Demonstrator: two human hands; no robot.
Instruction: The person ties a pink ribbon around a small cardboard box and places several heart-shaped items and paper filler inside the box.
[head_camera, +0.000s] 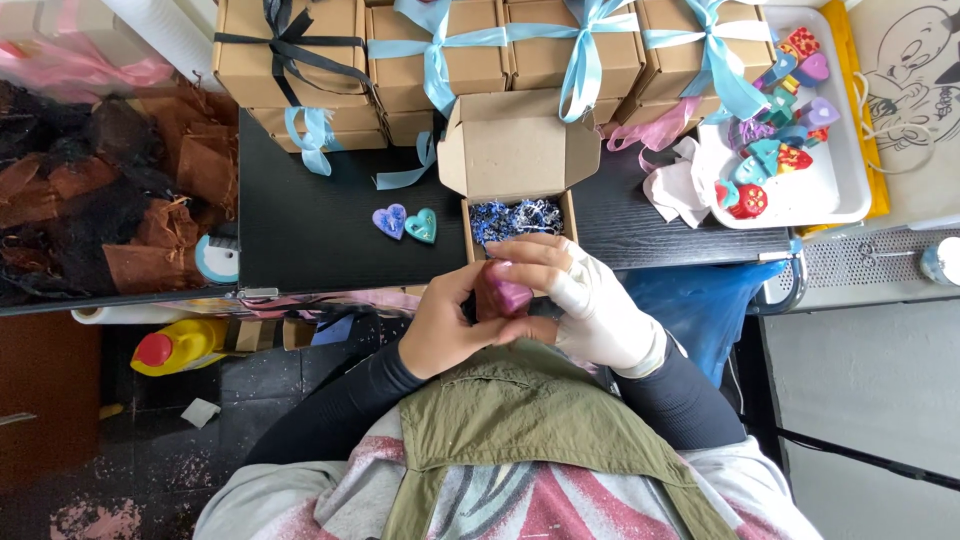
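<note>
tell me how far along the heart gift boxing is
Done: several brown cardboard boxes tied with light blue ribbon and one with black ribbon are stacked at the back. In hand: the left hand and the bandaged right hand hold a magenta heart-shaped piece over the open cardboard box with blue shredded filler. Left: two small hearts on the black table and more in the white tray.

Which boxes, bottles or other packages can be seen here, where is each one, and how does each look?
Open box: on the black table, above the hands; brown cardboard, lid up, blue and white shreds inside.
Closed boxes: row along the far table edge; brown cardboard, light blue ribbons, one black ribbon.
White tray: right of the boxes; rectangular, holding coloured hearts.
Yellow bottle: on the floor, left; red cap.
</note>
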